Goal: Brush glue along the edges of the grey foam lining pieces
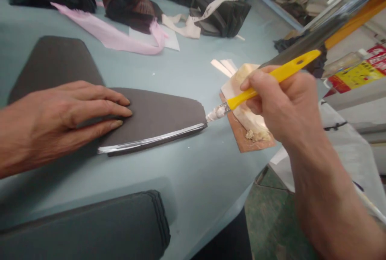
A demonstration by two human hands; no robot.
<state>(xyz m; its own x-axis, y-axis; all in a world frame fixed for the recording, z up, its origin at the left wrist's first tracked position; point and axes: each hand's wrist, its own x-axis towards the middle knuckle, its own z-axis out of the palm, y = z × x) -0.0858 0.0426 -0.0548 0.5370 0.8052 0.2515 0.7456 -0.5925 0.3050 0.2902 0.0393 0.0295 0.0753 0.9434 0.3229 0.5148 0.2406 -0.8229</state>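
Observation:
My left hand [81, 111] lies flat, fingers stretched, on a dark grey tapered stack of sheet material [159, 107]. A white wet-looking coat runs along the stack's near edge. In my right hand [280, 99] is a paintbrush [283, 75] with a yellow plastic handle and a metal band. Its bristles, caked in white, meet the narrow right end of the stack. Beneath and behind the brush, a pale block [244, 75] and a crusted lump rest on a brown board [235, 129].
Another dark panel [57, 56] lies behind my left hand. A second dark stack [90, 228] is at the near left of the table [193, 179]. Farther back are a pink cloth strip [111, 36], a cream strip [187, 26] and dark bundles [220, 16]. The table edge slopes down at right.

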